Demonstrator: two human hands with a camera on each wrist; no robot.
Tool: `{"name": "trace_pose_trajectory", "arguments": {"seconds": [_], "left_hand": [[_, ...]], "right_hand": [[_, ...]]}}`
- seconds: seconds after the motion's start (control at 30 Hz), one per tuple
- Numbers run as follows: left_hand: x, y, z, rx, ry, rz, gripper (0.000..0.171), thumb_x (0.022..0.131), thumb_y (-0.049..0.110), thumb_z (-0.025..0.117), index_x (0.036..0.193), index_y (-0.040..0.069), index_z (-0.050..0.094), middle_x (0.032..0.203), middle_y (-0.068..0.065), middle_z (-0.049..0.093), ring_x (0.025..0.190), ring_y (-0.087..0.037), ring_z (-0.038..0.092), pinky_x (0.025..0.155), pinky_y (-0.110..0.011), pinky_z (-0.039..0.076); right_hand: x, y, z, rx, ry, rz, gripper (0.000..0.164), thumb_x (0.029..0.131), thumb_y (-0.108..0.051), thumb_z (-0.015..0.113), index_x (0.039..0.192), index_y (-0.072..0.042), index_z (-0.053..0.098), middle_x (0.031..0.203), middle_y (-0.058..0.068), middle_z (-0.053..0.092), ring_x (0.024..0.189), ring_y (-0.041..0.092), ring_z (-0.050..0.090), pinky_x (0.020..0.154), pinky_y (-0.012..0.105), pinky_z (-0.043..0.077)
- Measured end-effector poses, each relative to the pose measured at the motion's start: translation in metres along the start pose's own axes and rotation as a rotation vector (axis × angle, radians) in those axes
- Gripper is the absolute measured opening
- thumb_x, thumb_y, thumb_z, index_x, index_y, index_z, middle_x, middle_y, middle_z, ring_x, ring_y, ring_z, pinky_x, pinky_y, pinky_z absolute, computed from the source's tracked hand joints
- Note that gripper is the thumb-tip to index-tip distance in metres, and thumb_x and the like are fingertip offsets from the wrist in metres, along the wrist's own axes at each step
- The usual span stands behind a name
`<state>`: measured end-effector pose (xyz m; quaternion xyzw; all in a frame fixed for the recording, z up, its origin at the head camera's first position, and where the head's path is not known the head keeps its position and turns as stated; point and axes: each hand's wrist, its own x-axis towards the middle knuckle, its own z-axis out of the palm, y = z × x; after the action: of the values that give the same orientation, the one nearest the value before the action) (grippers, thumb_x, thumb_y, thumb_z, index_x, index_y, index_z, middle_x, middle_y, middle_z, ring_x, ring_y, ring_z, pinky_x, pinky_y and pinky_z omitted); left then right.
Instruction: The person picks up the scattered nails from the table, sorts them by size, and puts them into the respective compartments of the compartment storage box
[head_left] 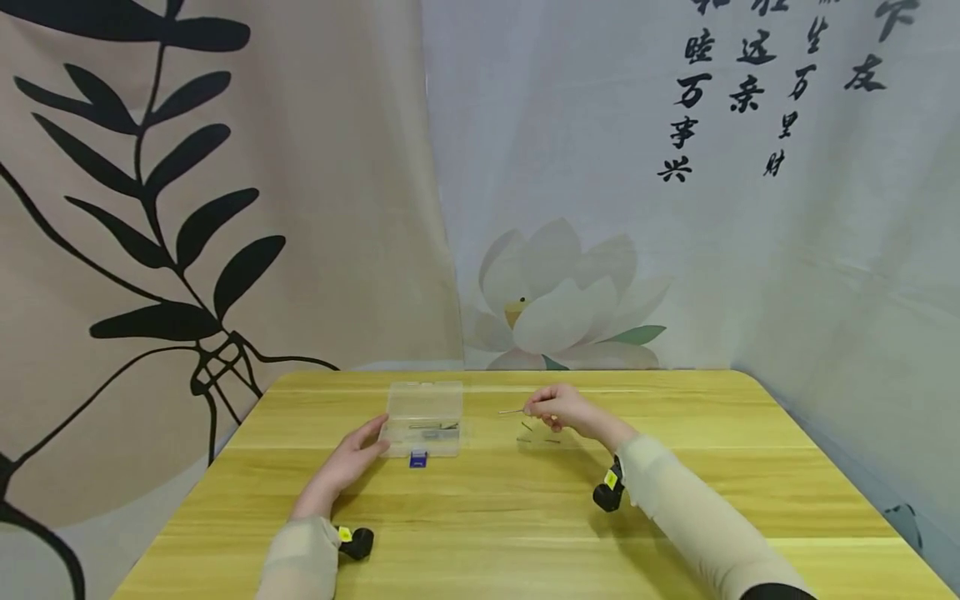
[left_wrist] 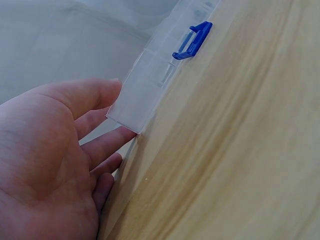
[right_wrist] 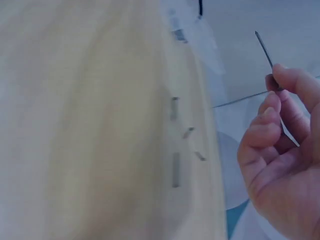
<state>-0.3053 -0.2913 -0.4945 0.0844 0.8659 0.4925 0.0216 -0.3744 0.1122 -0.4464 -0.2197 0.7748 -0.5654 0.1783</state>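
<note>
Left hand (head_left: pixel 352 457) rests straight fingers against clear box (head_left: pixel 423 408); right hand (head_left: pixel 561 408) fingers pinch thin metal rod (head_left: pixel 512 411) above desk (head_left: pixel 525 517).

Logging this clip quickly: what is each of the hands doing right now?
Left hand: open, straight fingers touching the box at its corner.
Right hand: pinching a thin metal rod, lifted off the table.

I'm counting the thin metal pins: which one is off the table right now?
The long pin pinched in the right hand and held above the table. The other pins lie loose on the wood beside it.
</note>
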Motion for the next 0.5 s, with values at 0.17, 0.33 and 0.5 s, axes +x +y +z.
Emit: {"name": "trace_pose_trajectory", "arguments": {"seconds": [0.17,0.33,0.5], "left_hand": [[-0.001,0.001,0.002,-0.005,-0.003,-0.009,0.058,0.102,0.022,0.051,0.153,0.007,0.027,0.155,-0.023,0.025,0.142,-0.042,0.019,0.113,-0.058,0.014],[0.000,0.002,0.003,0.004,-0.001,-0.006,0.058,0.102,0.023,0.051,0.153,0.008,0.027,0.154,-0.023,0.026,0.141,-0.042,0.020,0.113,-0.059,0.014],[-0.001,0.002,0.002,0.001,-0.001,-0.001,0.057,0.102,0.020,0.050,0.153,0.006,0.027,0.154,-0.024,0.025,0.141,-0.042,0.021,0.113,-0.057,0.015]], "right_hand": [[0.006,-0.018,-0.010,-0.049,0.041,-0.035,0.020,0.094,-0.014,0.063,0.102,0.004,0.068,0.078,0.007,0.056,0.054,0.012,0.037,0.054,0.032,0.033],[0.010,-0.033,-0.014,-0.073,0.071,-0.054,0.019,0.094,-0.014,0.064,0.102,0.002,0.070,0.079,0.003,0.058,0.054,0.014,0.037,0.055,0.027,0.037],[0.013,-0.043,-0.013,-0.095,0.065,-0.077,0.019,0.094,-0.017,0.064,0.102,-0.001,0.071,0.067,0.003,0.050,0.055,0.017,0.037,0.059,0.029,0.039]]}}
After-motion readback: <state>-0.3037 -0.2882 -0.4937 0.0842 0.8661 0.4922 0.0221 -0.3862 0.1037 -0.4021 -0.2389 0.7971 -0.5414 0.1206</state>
